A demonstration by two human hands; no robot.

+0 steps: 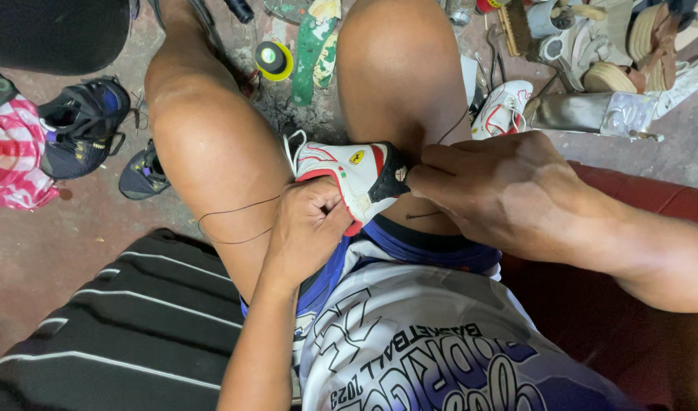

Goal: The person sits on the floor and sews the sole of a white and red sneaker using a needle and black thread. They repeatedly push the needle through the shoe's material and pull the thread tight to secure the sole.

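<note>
Between bare knees, both hands pinch a white-red-black sneaker.

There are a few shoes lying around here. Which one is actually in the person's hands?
The white shoe with red trim, wedged between the knees and held by both hands. The other shoes lie untouched on the floor.

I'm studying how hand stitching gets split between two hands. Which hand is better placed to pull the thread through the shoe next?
Probably the right hand: its fingertips pinch at the heel of the white shoe, where the black thread comes out. The left hand grips the shoe from below, steadying it between the knees.
</note>
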